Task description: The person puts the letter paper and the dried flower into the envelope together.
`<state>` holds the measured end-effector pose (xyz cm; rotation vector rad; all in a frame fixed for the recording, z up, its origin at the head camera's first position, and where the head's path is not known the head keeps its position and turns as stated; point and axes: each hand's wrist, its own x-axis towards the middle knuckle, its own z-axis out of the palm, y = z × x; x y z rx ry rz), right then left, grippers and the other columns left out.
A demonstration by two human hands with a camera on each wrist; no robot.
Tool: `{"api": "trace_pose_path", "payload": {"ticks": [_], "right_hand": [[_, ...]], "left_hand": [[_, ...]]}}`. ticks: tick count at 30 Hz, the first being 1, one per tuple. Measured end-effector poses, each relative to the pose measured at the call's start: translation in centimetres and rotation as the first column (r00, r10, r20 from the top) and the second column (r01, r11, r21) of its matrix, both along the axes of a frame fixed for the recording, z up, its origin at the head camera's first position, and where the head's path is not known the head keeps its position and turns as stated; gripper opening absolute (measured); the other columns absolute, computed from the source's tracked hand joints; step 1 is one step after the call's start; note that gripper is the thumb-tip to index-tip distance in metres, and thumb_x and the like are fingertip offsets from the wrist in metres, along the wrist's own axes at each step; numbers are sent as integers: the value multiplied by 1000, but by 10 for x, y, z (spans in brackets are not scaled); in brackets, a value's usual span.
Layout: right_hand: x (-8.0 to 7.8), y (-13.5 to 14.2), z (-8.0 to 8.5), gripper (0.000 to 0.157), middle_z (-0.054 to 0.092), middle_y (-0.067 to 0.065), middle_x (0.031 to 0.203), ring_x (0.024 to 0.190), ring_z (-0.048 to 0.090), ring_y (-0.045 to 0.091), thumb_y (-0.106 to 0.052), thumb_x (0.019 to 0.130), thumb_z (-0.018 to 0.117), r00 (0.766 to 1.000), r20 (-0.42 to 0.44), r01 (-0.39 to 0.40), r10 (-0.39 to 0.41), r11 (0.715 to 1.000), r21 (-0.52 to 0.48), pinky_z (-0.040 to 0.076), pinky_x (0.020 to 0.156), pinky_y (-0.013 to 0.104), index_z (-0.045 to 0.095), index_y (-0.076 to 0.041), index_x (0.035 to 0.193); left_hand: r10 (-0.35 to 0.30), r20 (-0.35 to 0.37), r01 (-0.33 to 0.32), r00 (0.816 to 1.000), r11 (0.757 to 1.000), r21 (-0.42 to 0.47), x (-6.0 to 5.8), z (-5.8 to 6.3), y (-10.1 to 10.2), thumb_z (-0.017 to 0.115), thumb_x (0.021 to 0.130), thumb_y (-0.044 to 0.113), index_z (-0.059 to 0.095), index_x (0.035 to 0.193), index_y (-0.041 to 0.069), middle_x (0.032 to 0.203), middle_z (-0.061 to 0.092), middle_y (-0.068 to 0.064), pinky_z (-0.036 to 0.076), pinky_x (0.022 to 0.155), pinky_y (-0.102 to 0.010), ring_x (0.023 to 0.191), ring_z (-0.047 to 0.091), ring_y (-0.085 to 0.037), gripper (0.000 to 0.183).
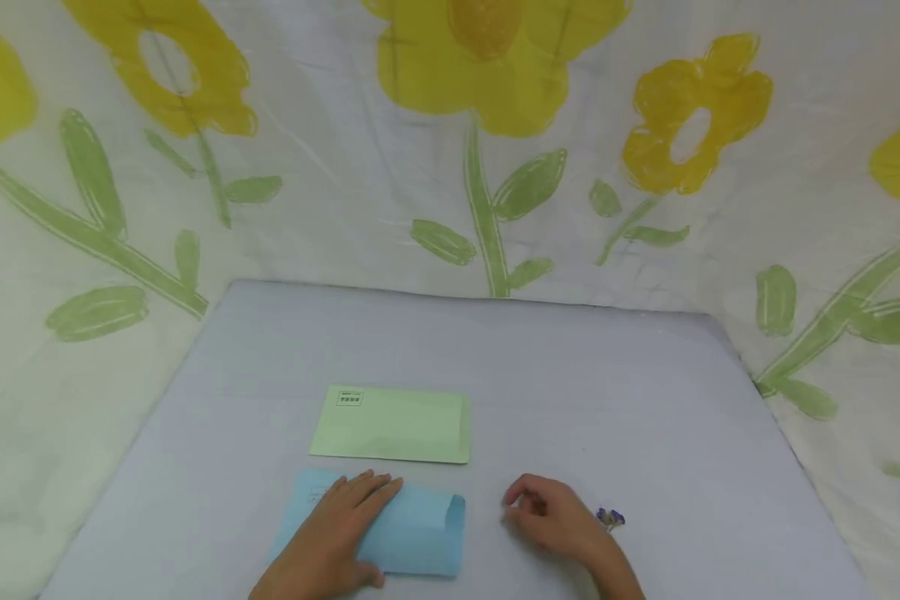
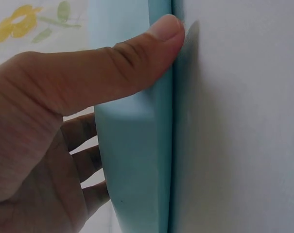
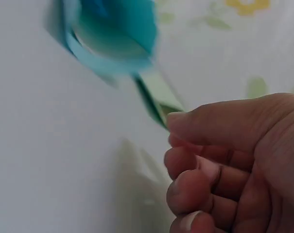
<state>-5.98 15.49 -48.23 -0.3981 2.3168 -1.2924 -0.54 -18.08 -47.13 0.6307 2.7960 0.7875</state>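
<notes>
A light-blue envelope lies nearest the person, its right end bulging into a wide mouth. Across its left part lies my left hand, which grips it from above, the thumb along the near edge and the other fingers over the far side. To the right of that mouth is my right hand, fingers curled and thumb tip against the index finger, with nothing visible between them. Small purple dried flowers lie just beyond the right wrist, their stems partly hidden by the forearm.
A pale-green envelope with a small printed box lies flat behind the blue one. Both are on a whitish-grey table. A white curtain with yellow flowers surrounds the table's back and sides.
</notes>
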Motion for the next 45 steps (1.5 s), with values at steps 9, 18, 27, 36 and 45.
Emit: {"api": "trace_pose_path", "payload": {"ticks": [9,18,27,36,45], "right_hand": [[2,71,25,18,60,2,90,78,56,19,-22,87,77,934,-216,353,-285,834,424,49,62,35,69,-10,99],[6,78,20,19,55,1,77,70,50,17,-13,81,80,956,-134,292,-260,838,461,44,60,33,62,-12,89],[6,73,18,13,59,-3,73,67,53,15,-10,84,75,965,-78,262,-251,888,379,46,60,33,64,-13,91],[5,56,7,8,57,-5,70,63,50,11,-14,87,71,990,-64,139,-128,962,234,44,55,26,65,-13,92],[5,29,3,6,54,-6,67,59,48,7,-18,90,72,999,-41,34,-29,990,138,42,54,25,66,-15,91]], "left_hand": [[-2,2,2,1000,1000,-1,-1,2,-1,98,55,29,47,148,8,146,50,-10,28,112,-63,138,41,-39,108],[-13,-17,13,1000,1000,28,-2,1,0,98,54,29,48,147,8,143,52,-10,30,109,-66,135,44,-39,108],[-24,-33,25,999,999,32,-3,2,-1,98,53,30,48,146,8,143,52,-9,32,108,-66,134,45,-37,108],[-29,-47,30,998,999,17,-3,1,-1,98,53,31,49,145,7,142,53,-10,33,108,-66,133,46,-37,108],[-16,-25,17,1000,1000,20,-3,0,0,99,53,31,48,146,8,144,52,-9,30,110,-65,135,44,-37,108]]}}
